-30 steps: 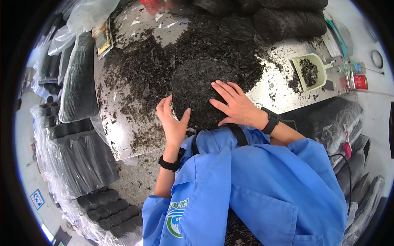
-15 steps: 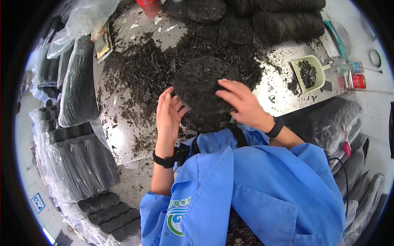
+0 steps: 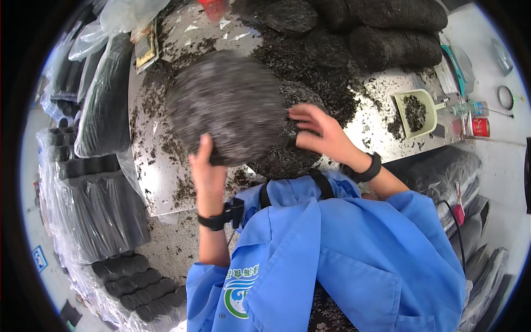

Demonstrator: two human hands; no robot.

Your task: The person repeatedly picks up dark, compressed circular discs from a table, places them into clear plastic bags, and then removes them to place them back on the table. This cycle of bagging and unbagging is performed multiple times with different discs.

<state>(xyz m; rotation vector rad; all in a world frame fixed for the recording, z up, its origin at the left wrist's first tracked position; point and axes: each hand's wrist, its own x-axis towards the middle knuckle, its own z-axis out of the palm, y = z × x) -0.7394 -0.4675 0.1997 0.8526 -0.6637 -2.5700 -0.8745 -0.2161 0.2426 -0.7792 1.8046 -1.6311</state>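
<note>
A round, black cake of dried seaweed (image 3: 227, 108) is raised above the table at the left of centre, smeared by motion. My left hand (image 3: 209, 171) grips its lower edge, with the thumb on the near face and the fingers partly hidden behind. Close to its right edge is my right hand (image 3: 323, 133), open, fingers spread and holding nothing. Under and beside the raised cake, another dark seaweed cake (image 3: 285, 160) lies flat right in front of me.
Black seaweed scraps (image 3: 160, 141) litter the pale table (image 3: 166, 191). Stacked seaweed rolls (image 3: 395, 47) stand at the back right, beyond a pale green dustpan (image 3: 431, 113) with scraps. Bagged dark rolls (image 3: 105, 213) crowd the left side. A red container (image 3: 213, 8) is at the far edge.
The seaweed cake has gone up and left in my left hand, tilting toward me. My right hand has come off it and opened. The view has shifted slightly.
</note>
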